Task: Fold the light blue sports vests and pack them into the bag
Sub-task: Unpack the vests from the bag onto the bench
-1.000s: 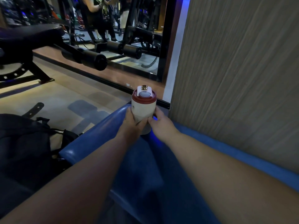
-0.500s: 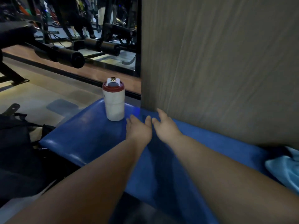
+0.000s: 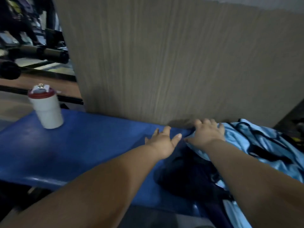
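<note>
The right hand (image 3: 205, 134) is touching the light blue vests (image 3: 256, 145); the left hand (image 3: 162, 142) is hovering, fingers spread, over the blue surface (image 3: 82, 145).

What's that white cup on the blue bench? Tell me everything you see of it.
The cup is a white tumbler, narrowing towards its base, with a dark red lid and a white flip cap bearing a small metallic ring. It looks like smooth plastic. It stands upright near the left end of the blue bench; only that touches it.
</note>
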A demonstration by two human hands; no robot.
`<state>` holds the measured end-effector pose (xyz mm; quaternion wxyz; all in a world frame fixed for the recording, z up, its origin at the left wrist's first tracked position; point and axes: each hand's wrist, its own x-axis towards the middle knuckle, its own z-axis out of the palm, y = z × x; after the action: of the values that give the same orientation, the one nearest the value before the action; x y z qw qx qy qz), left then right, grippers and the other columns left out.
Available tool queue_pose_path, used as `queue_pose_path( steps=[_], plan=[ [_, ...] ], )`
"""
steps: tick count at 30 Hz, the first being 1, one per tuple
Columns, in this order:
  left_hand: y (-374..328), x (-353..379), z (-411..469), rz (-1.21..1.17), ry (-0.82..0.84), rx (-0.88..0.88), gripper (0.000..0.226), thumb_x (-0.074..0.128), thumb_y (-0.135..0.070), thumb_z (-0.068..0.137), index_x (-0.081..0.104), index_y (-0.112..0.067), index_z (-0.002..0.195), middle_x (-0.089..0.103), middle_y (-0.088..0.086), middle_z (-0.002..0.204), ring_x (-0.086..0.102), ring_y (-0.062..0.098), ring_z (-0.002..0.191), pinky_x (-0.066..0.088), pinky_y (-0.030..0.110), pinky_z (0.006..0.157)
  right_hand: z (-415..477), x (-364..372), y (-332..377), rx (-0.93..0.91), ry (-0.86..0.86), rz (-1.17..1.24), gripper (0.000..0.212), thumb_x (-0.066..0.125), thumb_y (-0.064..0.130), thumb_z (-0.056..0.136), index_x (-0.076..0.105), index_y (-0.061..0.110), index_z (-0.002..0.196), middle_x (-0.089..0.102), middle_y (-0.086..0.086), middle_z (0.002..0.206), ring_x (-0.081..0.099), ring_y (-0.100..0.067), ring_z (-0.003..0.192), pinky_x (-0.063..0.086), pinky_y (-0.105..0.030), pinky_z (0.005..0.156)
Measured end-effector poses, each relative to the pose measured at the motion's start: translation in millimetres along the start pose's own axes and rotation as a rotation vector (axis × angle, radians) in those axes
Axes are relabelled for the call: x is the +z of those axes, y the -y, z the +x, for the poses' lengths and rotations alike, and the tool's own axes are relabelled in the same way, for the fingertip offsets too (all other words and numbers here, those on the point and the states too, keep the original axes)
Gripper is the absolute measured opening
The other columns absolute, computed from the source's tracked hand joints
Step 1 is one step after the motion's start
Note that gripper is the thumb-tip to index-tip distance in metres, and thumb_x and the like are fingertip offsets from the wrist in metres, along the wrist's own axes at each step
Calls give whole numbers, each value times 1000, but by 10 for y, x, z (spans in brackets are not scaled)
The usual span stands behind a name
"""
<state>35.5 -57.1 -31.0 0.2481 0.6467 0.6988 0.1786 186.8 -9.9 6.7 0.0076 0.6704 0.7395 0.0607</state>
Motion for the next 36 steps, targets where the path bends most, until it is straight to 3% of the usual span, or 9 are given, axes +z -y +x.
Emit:
queue_pose_path(
  steps=[6,10,12,15,17,20,27,32,36],
  plan=[
    [-559,271,-81,51,85,83,64,26,-62,97,21,-26,151,23,3,159,6,20,150,12,54,117,-112,-178,-972,180,75,-164,113,51,95,57,25,34,149,25,-5,158,16,-33,147,9,-64,114],
    [-740,374,-83,53,116,104,67,24,-63,97,16,-27,153,20,0,161,4,16,150,10,54,118,-196,-117,-1322,311,122,-155,129,53,97,52,-3,39,154,5,-6,163,10,-41,147,8,-70,112],
    [-809,411,-75,38,123,93,69,24,-64,96,14,-27,154,18,1,161,4,17,150,10,54,118,-228,-70,-1398,397,184,-57,133,59,94,51,-7,39,153,0,-8,163,16,-43,145,17,-69,111],
    [-893,457,-12,-85,152,49,73,27,-67,94,15,-27,154,21,6,160,16,24,148,20,50,117,-244,10,-1460,402,208,84,112,73,74,65,12,34,150,32,-15,149,41,-40,131,41,-55,100],
    [-947,485,6,-213,187,18,77,29,-70,92,16,-27,154,25,9,158,27,27,143,26,45,115,-253,62,-1495,330,101,106,76,69,43,81,28,27,143,55,-12,116,54,-36,110,49,-45,86],
    [-997,504,-12,-319,221,-9,79,30,-70,92,11,-26,155,22,9,159,30,27,143,26,38,115,-301,85,-1485,234,-19,176,60,55,12,86,36,24,141,55,-6,86,55,-30,83,45,-36,68],
    [-1015,389,-12,-591,171,-90,86,28,-75,88,0,-29,155,19,5,161,23,27,146,22,42,117,-403,65,-1207,57,-205,317,52,57,10,84,45,24,133,54,-2,85,47,-25,83,39,-33,68],
    [-1001,215,-8,-859,147,-153,92,34,-82,81,5,-36,154,19,-4,160,26,25,144,29,49,114,-441,-75,-883,-37,-295,481,54,61,11,84,47,23,134,64,-5,93,56,-27,91,41,-32,68],
    [-986,84,-17,-1052,152,-196,93,41,-86,74,6,-46,150,38,-9,150,52,22,120,51,46,90,-493,-208,-634,-106,-361,610,57,62,9,82,47,23,136,64,-3,95,58,-27,92,49,-36,76]
  ],
)
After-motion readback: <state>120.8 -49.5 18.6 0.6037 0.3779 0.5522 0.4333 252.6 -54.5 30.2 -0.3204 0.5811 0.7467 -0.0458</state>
